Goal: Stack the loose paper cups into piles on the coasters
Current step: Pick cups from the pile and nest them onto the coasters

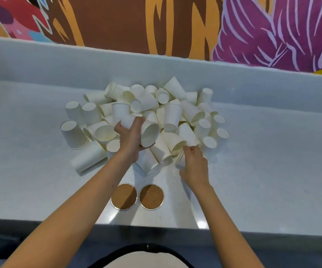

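A heap of several loose white paper cups (pixel 175 113) lies on the pale counter, some upright, some upside down, some on their sides. My left hand (pixel 131 138) reaches into the heap and grips a cup (pixel 149 134) whose open mouth faces me; a second cup (pixel 127 120) sits against its fingers. My right hand (pixel 194 167) holds a cup (pixel 180 160) at the heap's near edge. Two round cork coasters, one on the left (pixel 124 196) and one on the right (pixel 151 196), lie side by side in front of me, bare.
The white counter (pixel 272 180) runs left to right, with a raised back ledge (pixel 59 62) under a painted wall. Its front edge (pixel 272 235) is close to my body. Bare counter stretches on both sides of the heap.
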The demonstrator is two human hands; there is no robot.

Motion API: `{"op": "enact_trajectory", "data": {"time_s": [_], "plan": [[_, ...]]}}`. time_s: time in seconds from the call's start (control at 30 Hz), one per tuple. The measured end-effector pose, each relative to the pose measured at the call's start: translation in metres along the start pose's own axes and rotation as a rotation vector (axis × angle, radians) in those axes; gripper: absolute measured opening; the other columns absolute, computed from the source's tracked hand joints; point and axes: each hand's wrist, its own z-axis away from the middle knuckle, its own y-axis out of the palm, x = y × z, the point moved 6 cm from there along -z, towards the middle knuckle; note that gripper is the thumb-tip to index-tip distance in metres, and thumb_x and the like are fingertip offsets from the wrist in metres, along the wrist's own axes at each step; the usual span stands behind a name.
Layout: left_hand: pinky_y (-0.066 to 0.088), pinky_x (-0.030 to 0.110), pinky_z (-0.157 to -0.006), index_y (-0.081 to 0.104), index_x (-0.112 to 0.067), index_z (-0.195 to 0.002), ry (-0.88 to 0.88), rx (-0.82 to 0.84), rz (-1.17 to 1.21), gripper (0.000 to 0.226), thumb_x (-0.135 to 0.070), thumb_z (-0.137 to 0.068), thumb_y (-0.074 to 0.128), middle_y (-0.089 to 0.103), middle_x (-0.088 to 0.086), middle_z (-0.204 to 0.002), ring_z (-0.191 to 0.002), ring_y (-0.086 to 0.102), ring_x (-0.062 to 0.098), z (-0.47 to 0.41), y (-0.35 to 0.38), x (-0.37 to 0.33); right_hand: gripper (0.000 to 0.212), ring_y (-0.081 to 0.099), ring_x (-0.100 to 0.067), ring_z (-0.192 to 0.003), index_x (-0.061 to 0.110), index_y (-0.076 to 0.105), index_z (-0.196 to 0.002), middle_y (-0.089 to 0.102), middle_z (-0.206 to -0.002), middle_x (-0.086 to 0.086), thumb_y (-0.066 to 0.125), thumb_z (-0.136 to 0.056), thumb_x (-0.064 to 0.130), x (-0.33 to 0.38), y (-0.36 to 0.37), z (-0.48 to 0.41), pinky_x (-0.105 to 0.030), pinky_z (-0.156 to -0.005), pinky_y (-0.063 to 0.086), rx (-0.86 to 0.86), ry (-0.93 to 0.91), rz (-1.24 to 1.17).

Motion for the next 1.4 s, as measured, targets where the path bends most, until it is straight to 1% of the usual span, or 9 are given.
{"op": "enact_trajectory", "data": {"time_s": [0.17,0.33,0.43,0.63,0.8,0.97,1.07,1.3,1.4], "plan": [[0.057,0.049,-0.066,0.014,-0.024,-0.141,-0.084,0.090,0.050,0.071,-0.026,-0.086,0.059,0.038,0.002,-0.101,-0.089,0.049,0.024,0.004,0.005,-0.002,0.076,0.059,-0.031,-0.088,0.011,0.051,-0.118,0.060,-0.103,-0.011,0.087,-0.051,0.014,-0.003,0.013,0.000,-0.035,-0.068,0.037,-0.069,0.101,0.088],[0.057,0.055,-0.071,0.009,-0.035,-0.144,-0.044,0.108,0.022,0.086,-0.023,-0.084,0.069,0.034,0.004,-0.123,-0.090,0.049,0.022,0.002,0.001,-0.004,0.079,0.048,-0.030,-0.110,0.017,0.033,-0.140,0.048,-0.125,-0.010,0.074,-0.073,0.024,0.011,-0.003,0.013,-0.041,-0.083,0.039,-0.067,0.143,0.039],[0.058,0.051,-0.071,0.010,-0.040,-0.146,0.054,0.088,-0.025,0.092,-0.026,-0.082,0.074,0.040,-0.003,-0.118,-0.093,0.053,0.016,-0.001,-0.003,-0.006,0.081,0.044,-0.022,-0.111,0.022,0.029,-0.142,0.045,-0.126,-0.007,0.075,-0.075,0.025,0.031,-0.042,0.015,-0.034,-0.087,0.043,-0.177,0.104,-0.414],[0.060,0.041,-0.065,0.031,-0.032,-0.135,0.196,0.022,0.053,0.075,-0.028,-0.077,0.079,0.052,0.001,-0.126,-0.107,0.060,0.019,0.006,-0.009,-0.004,0.028,0.062,-0.015,-0.093,0.030,0.052,-0.097,0.060,-0.110,-0.006,0.075,-0.081,0.033,0.059,-0.076,0.016,-0.023,-0.078,0.055,-0.465,0.303,-1.204],[0.060,0.042,-0.062,0.042,-0.020,-0.123,0.180,0.072,0.137,0.062,-0.021,-0.075,0.081,0.054,0.009,-0.122,-0.106,0.062,0.025,0.010,-0.009,-0.003,0.004,0.062,-0.010,-0.099,0.036,0.059,-0.093,0.065,-0.102,0.008,0.057,-0.093,0.039,0.077,-0.043,0.010,-0.039,-0.088,0.055,-0.230,0.391,-1.408],[0.060,0.043,-0.065,0.045,-0.015,-0.117,0.086,0.225,0.030,0.053,-0.015,-0.077,0.079,0.052,0.015,-0.123,-0.111,0.060,0.032,0.009,-0.011,0.002,0.035,0.052,-0.014,-0.112,0.023,0.045,-0.128,0.053,-0.124,0.000,0.036,-0.100,0.044,0.082,-0.029,0.017,-0.039,-0.097,0.049,-0.060,0.495,-1.439],[0.060,0.045,-0.070,0.045,-0.019,-0.118,0.080,0.326,-0.027,0.046,-0.010,-0.083,0.072,0.053,0.012,-0.118,-0.113,0.058,0.032,0.011,-0.007,0.005,0.032,0.049,-0.017,-0.115,0.024,0.040,-0.127,0.048,-0.132,-0.007,0.029,-0.102,0.042,0.081,-0.024,0.021,-0.034,-0.089,0.051,-0.018,0.549,-1.495],[0.053,0.036,-0.083,0.060,-0.034,-0.120,0.027,0.638,-0.216,0.044,-0.031,-0.076,0.063,0.056,0.002,-0.130,-0.115,0.053,0.022,0.024,-0.001,-0.002,0.022,0.055,-0.023,-0.112,0.023,0.043,-0.123,0.051,-0.129,-0.010,0.034,-0.104,0.028,0.068,-0.030,0.021,-0.044,-0.097,0.050,-0.081,0.532,-1.569],[0.051,0.034,-0.095,0.058,-0.028,-0.128,-0.056,0.858,-0.198,0.066,-0.035,-0.064,0.072,0.053,0.002,-0.134,-0.119,0.054,0.022,0.033,-0.002,0.001,0.028,0.059,-0.030,-0.111,0.017,0.046,-0.125,0.055,-0.126,-0.016,0.038,-0.103,0.032,0.062,-0.026,0.022,-0.043,-0.090,0.054,0.000,0.590,-1.699]]}}
